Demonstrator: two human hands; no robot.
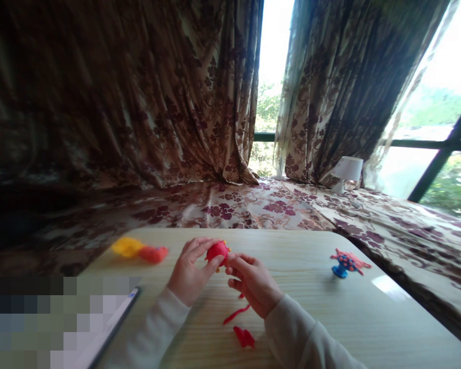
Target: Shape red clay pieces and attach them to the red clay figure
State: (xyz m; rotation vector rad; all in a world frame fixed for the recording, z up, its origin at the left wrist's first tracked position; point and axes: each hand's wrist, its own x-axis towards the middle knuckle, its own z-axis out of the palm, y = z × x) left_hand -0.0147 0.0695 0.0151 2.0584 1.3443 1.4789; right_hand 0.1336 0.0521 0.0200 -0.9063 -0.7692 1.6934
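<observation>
Above the middle of the table, my left hand [192, 264] is closed around a red ball of modelling clay [216, 251] with small yellow bits on its edge. My right hand [253, 279] touches the ball's right side, thumb and forefinger pinched together. Whether a small piece sits in that pinch is hidden by the fingertips. On the table below my hands lie a thin red clay strip [236, 313] and a crumpled red clay lump [244, 337]. Another small red bit shows just beside my right hand.
A yellow clay lump [127, 247] and an orange-red clay lump [153, 254] lie at the table's [292, 246] far left. A blue-stemmed clay figure with pink arms [348, 262] stands at the right. A flat dark-edged device [117, 323] lies front left. Behind are a lamp [348, 169] and curtains.
</observation>
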